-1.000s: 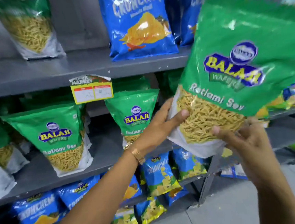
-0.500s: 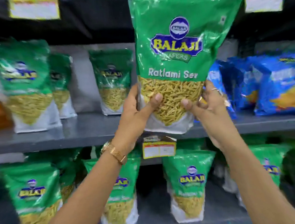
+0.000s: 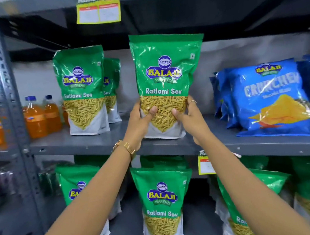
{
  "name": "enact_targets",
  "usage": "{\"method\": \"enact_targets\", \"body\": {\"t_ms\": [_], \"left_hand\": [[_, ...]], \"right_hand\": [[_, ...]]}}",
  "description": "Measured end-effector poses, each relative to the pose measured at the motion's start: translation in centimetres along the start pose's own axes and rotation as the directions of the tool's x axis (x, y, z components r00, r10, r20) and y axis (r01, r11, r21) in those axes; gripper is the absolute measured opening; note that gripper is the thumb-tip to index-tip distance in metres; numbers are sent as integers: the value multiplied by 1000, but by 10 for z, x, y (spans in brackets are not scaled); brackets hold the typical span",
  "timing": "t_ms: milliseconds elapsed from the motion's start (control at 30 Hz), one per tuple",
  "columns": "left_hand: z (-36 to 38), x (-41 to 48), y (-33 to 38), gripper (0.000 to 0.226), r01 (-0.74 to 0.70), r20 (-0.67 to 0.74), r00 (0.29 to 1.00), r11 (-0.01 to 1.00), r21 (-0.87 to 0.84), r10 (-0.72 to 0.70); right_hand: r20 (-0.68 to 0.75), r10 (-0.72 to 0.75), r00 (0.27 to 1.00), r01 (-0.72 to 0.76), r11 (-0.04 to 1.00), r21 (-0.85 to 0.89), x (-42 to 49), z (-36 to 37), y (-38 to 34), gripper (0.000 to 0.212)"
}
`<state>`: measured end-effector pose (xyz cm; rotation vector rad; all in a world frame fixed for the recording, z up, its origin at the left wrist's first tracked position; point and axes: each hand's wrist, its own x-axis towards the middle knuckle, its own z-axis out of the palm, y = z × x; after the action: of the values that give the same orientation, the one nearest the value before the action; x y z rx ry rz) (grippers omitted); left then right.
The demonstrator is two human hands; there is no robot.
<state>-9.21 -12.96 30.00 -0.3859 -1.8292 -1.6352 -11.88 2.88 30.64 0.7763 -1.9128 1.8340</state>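
Green snack bag [image 3: 167, 69] upright, centre frame, base at the middle shelf [image 3: 89, 143] near its front edge; can't tell if it touches the shelf. Left grip [image 3: 141, 122] and right grip [image 3: 190, 118] both clamped on the bag's lower sides, thumbs on the front. Matching bags [image 3: 81, 90] stand left of it, blue bags [image 3: 272, 99] right, orange bottles [image 3: 36, 118] far left.
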Motion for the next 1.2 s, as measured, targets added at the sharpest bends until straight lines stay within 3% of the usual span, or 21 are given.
{"method": "enact_targets", "body": {"t_ms": [400, 600, 900, 1067, 1133, 1200], "left_hand": [[-5, 41, -33, 46, 68, -55, 996, 994, 86, -64], [-4, 43, -38, 48, 46, -58, 998, 993, 109, -40], [-5, 37, -35, 50, 1, -67, 998, 985, 172, 11], [-8, 33, -33, 58, 49, -67, 997, 990, 134, -41], [-9, 30, -29, 67, 88, -102, 992, 984, 154, -73], [-8, 19, -23, 70, 25, -163, 987, 965, 261, 18]], "right_hand": [[-79, 39, 996, -55, 977, -208, 35, 29, 17, 59], [-103, -10, 995, -24, 949, -315, 37, 35, 24, 58], [-89, -20, 996, -12, 940, -342, 39, 37, 30, 62], [-72, -47, 996, 21, 945, -327, 30, 32, 28, 65], [-105, -62, 992, 25, 946, -323, 23, 30, 23, 66], [-180, -151, 972, 95, 953, -287, 8, 26, 16, 60]]}}
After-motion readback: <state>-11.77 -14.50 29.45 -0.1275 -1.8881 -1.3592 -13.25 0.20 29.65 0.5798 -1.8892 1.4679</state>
